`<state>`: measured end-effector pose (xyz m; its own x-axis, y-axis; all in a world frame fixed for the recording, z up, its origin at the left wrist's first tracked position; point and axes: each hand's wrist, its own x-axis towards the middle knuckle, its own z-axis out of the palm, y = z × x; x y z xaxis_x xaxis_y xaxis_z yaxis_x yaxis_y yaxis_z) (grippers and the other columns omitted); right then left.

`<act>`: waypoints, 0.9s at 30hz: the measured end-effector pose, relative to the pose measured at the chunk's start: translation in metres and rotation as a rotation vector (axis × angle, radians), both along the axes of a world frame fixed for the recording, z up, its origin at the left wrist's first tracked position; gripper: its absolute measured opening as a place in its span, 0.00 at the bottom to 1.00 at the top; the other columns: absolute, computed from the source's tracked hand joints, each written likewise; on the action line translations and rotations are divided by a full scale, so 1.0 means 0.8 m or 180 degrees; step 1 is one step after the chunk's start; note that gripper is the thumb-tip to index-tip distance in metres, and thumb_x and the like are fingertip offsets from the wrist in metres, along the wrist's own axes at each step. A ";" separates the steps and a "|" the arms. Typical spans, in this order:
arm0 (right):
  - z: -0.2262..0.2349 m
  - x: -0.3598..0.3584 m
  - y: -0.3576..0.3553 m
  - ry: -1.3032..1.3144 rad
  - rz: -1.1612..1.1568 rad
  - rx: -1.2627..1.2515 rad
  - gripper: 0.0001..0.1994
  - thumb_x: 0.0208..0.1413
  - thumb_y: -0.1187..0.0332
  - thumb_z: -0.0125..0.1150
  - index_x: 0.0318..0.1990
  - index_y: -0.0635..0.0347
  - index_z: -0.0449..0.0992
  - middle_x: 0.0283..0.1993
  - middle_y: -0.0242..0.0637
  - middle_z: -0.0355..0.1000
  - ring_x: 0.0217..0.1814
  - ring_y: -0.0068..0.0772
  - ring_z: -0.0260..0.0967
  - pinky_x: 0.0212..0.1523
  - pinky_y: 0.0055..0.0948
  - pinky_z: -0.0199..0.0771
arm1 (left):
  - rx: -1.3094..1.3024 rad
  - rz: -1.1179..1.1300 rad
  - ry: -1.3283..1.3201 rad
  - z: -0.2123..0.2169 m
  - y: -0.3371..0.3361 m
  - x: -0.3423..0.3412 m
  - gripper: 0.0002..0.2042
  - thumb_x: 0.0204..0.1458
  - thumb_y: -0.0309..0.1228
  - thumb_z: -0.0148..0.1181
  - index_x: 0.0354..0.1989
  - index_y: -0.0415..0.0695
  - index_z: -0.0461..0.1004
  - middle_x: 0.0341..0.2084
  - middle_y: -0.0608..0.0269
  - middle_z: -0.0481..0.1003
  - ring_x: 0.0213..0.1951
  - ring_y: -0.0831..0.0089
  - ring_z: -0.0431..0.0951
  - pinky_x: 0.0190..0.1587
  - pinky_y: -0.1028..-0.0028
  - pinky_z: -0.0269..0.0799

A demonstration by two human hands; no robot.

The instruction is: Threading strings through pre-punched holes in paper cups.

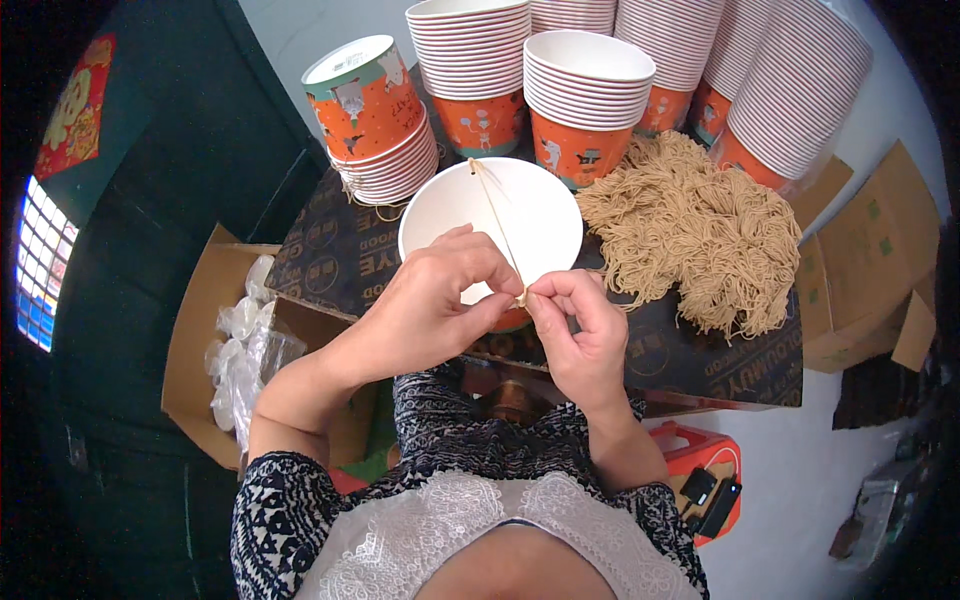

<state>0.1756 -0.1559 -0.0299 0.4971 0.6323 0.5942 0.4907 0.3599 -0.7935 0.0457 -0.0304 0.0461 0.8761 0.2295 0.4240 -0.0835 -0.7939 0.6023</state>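
Observation:
A white-lined paper bucket (545, 215) stands at the table's front edge, its open mouth facing me. A tan string (504, 236) is fastened through the far rim and runs across the mouth to the near rim. At that near rim my right hand (580, 330) pinches the string's end between thumb and index finger. My left hand (450, 290) curls over the bucket's left side, thumb and index fingertips closed at the same spot on the string. The fingers partly hide the near rim and the string end.
A heap of tan strings (700, 235) lies right of the bucket. Behind stand several nested stacks of orange paper buckets (585, 145); another stack (370, 115) is at left. Cardboard boxes flank the dark table (330, 245): one (190, 350) at left holds clear plastic, another (870, 260) is at right.

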 end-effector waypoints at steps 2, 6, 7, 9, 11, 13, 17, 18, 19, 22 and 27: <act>-0.001 0.000 0.000 0.0046 0.0008 0.0003 0.05 0.53 0.79 0.65 0.36 0.61 0.76 0.29 0.32 0.73 0.33 0.31 0.66 0.35 0.30 0.66 | 0.0008 0.0025 -0.0015 -0.003 0.000 0.000 0.04 0.47 0.19 0.63 0.30 0.37 0.75 0.27 0.55 0.77 0.36 0.57 0.76 0.44 0.63 0.72; -0.002 0.001 0.001 0.0131 0.0066 -0.0046 0.05 0.53 0.78 0.65 0.36 0.61 0.77 0.29 0.32 0.73 0.34 0.31 0.65 0.35 0.29 0.66 | -0.0032 0.0059 0.0049 -0.004 0.000 0.001 0.03 0.48 0.20 0.62 0.30 0.36 0.75 0.27 0.54 0.77 0.36 0.57 0.77 0.42 0.63 0.72; -0.002 0.002 0.001 0.0121 0.0081 -0.0037 0.04 0.53 0.78 0.64 0.36 0.61 0.77 0.28 0.32 0.73 0.34 0.30 0.65 0.35 0.29 0.66 | -0.0003 0.0067 0.0037 -0.004 0.000 0.002 0.03 0.48 0.21 0.62 0.30 0.36 0.75 0.27 0.54 0.77 0.35 0.57 0.77 0.42 0.63 0.72; -0.008 0.005 0.002 0.0123 0.0182 -0.0022 0.03 0.57 0.79 0.62 0.38 0.63 0.76 0.29 0.28 0.71 0.31 0.20 0.63 0.32 0.21 0.63 | -0.0068 0.0078 0.0055 -0.004 0.000 0.004 0.03 0.49 0.21 0.62 0.30 0.36 0.75 0.26 0.54 0.77 0.35 0.57 0.77 0.42 0.62 0.72; -0.009 0.005 0.002 0.0122 0.0278 -0.0002 0.02 0.60 0.80 0.59 0.39 0.66 0.74 0.29 0.24 0.69 0.28 0.09 0.62 0.30 0.13 0.60 | -0.0127 0.0085 0.0069 -0.004 0.000 0.005 0.02 0.49 0.21 0.62 0.30 0.36 0.75 0.26 0.54 0.77 0.35 0.57 0.77 0.41 0.62 0.72; -0.006 0.002 0.000 0.0518 0.0284 -0.0144 0.04 0.55 0.78 0.64 0.37 0.61 0.77 0.28 0.31 0.73 0.34 0.28 0.65 0.35 0.27 0.66 | -0.0161 0.0108 0.0107 -0.004 -0.001 0.004 0.02 0.49 0.20 0.61 0.31 0.35 0.75 0.26 0.54 0.76 0.35 0.57 0.77 0.40 0.62 0.72; -0.009 0.002 0.002 0.0611 0.0310 -0.0148 0.04 0.55 0.78 0.64 0.37 0.61 0.77 0.27 0.31 0.73 0.34 0.27 0.65 0.36 0.27 0.66 | -0.0279 0.0203 0.0162 -0.002 -0.004 0.005 0.02 0.49 0.20 0.61 0.31 0.35 0.75 0.26 0.54 0.76 0.34 0.58 0.78 0.39 0.63 0.72; -0.008 0.001 0.001 0.0641 0.0331 -0.0145 0.04 0.55 0.78 0.63 0.38 0.62 0.77 0.27 0.31 0.72 0.33 0.26 0.65 0.35 0.26 0.65 | -0.0361 0.0230 0.0188 -0.001 -0.005 0.005 0.02 0.49 0.20 0.61 0.31 0.35 0.75 0.26 0.54 0.76 0.34 0.59 0.78 0.39 0.64 0.73; -0.007 0.000 0.000 0.0672 0.0351 -0.0143 0.04 0.56 0.78 0.63 0.38 0.62 0.77 0.27 0.31 0.72 0.32 0.25 0.64 0.35 0.26 0.65 | -0.0443 0.0257 0.0215 0.000 -0.006 0.004 0.02 0.49 0.20 0.61 0.31 0.35 0.75 0.27 0.54 0.77 0.34 0.59 0.78 0.38 0.65 0.73; -0.008 -0.001 -0.001 0.0709 0.0329 -0.0176 0.04 0.55 0.78 0.64 0.38 0.62 0.77 0.26 0.31 0.71 0.31 0.24 0.64 0.33 0.24 0.65 | -0.0349 0.0246 0.0150 -0.001 -0.006 0.002 0.03 0.49 0.19 0.61 0.31 0.35 0.75 0.27 0.53 0.77 0.35 0.60 0.79 0.38 0.66 0.73; -0.013 0.005 0.001 0.0370 0.0438 -0.0061 0.02 0.61 0.80 0.58 0.40 0.67 0.74 0.28 0.21 0.69 0.27 0.06 0.59 0.27 0.11 0.56 | -0.0346 0.0234 0.0270 -0.001 -0.005 0.004 0.03 0.49 0.20 0.61 0.33 0.36 0.76 0.29 0.57 0.77 0.35 0.67 0.78 0.40 0.69 0.73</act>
